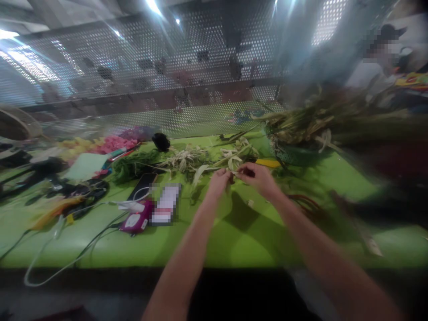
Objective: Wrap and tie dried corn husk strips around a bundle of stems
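Note:
Close together over the green table (200, 249), my two hands pinch a thin, pale strip of dried leaf (234, 173) between them. My left hand (220, 182) has its fingers closed on one side of the strip. On the other side, the fingertips of my right hand (259, 176) are closed too. Just beyond them lies a heap of pale dried plant pieces (187, 158). A yellow-handled tool (268, 162) rests right behind my right hand; its other end cannot be made out.
To the left lie a phone with a lit screen (166, 205), a dark phone (143, 186), a purple device with cables (137, 218) and green fibre (133, 165). At right stands a green basket (290, 154) of dried stalks. Behind rises a perforated metal panel (200, 67); a person (371, 76) is beyond.

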Motion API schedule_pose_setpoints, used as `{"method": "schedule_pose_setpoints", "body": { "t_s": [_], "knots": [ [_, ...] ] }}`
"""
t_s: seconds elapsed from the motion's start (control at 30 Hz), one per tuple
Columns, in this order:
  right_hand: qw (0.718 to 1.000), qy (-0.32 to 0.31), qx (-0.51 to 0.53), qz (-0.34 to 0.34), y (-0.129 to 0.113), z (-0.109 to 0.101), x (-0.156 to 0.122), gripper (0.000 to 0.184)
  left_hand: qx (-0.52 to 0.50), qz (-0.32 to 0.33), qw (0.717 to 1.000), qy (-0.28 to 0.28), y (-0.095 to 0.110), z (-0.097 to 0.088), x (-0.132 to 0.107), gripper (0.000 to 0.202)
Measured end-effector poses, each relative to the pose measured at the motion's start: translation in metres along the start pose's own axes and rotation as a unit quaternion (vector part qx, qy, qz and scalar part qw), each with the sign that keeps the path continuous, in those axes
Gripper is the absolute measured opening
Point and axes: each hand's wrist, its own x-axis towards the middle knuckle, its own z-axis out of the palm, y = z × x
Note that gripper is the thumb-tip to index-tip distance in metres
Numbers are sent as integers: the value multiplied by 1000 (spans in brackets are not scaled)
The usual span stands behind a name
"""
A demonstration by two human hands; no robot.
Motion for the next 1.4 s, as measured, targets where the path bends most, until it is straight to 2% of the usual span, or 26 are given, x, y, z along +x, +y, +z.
{"method": "schedule_pose_setpoints", "body": {
  "t_s": [0.1,0.2,0.37,0.7,0.97,1.2,1.3,1.4],
  "knots": [
    [992,29,-122,-24,-1,-1,-1,19,122,64,990,18,2,-1,-3,16],
    [975,55,-211,-50,-1,-2,-1,18,269,134,953,37,9,2,-10,18],
    [961,60,-263,-57,-1,-2,-2,14,364,186,911,52,14,7,-18,21],
    [966,64,-249,-34,-1,-2,-2,10,417,222,880,57,11,8,-17,19],
    [968,62,-240,-32,-1,-3,-1,10,451,208,866,56,12,8,-18,15],
    [964,67,-250,-54,3,1,-1,5,486,201,850,39,14,8,-20,4],
    [965,83,-240,-60,0,3,-2,2,485,206,850,29,13,8,-20,4],
    [967,78,-224,-99,-5,3,-5,1,454,221,863,23,13,6,-20,6]
  ]
}}
